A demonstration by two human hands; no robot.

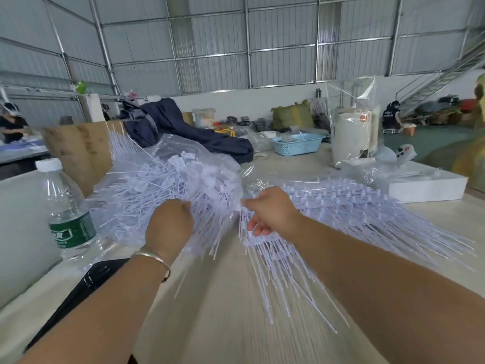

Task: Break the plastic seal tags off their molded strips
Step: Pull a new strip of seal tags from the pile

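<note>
Big clear bag (168, 185) of loose tags sits left on table (223, 324). Molded strips (341, 214) fan right, tails toward us. Our left hand (169, 224) curls into bag's tags; right hand (267, 211) pinches strip end, nearer strips. Snap goes leftward, we reckon.
</note>
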